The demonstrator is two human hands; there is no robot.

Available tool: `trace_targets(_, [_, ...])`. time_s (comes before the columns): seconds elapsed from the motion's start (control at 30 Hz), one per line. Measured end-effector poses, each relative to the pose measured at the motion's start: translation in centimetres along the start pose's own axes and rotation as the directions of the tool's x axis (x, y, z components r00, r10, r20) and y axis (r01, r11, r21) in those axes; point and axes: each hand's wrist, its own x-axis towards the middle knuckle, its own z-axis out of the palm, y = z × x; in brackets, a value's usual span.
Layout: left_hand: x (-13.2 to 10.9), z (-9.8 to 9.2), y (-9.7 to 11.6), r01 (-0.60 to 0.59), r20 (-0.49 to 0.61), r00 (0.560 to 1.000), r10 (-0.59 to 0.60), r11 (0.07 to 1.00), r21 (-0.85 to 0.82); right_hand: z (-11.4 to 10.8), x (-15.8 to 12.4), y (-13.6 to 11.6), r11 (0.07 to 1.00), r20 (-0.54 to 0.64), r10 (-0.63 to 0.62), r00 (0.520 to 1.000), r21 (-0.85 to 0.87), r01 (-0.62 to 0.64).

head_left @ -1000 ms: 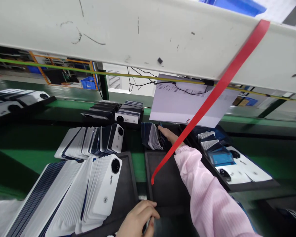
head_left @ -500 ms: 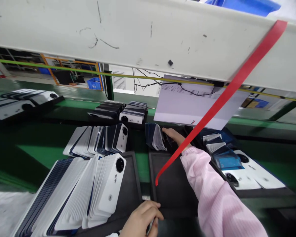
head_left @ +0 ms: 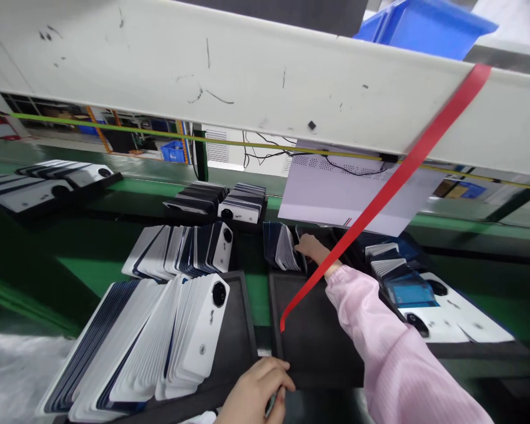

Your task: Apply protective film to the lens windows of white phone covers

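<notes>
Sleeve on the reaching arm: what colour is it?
The sleeve is pale pink, seen in the head view.

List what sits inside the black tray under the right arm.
A row of phone back covers leans at the far end of the black tray, right hand against it; the pink sleeve hides its right side.

Right arm: long pale-pink sleeve [head_left: 393, 359] of thin fabric with a fine lengthwise pinstripe. It is loose and creased along my forearm and gathered into a snug cuff [head_left: 335, 275] at the wrist. My right hand [head_left: 311, 247] is bare past the cuff, and my left hand [head_left: 256, 394] is bare too, its wrist cut off by the lower edge of view.
</notes>
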Motion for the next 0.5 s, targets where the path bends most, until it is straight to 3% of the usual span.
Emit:
trace_targets(0.13, [0.2,-0.6,0.3,-0.012,0.029,1.0,0.011,0.999,0.033,0.5,-1.3,1.1,0.993,0.034,-0.006,0.999,-0.121,0.01])
trace_targets(0.33, [0.4,-1.8,0.9,-0.021,0.102,0.995,0.014,0.998,0.067,0.8,-2.8,1.9,0.96,-0.07,-0.034,0.997,-0.281,0.013])
trace_targets(0.5, [-0.1,-2.0,0.7,-0.013,0.145,0.989,0.0,0.996,0.09,1.1,-2.8,1.2,0.948,-0.107,-0.074,0.991,-0.316,0.036])
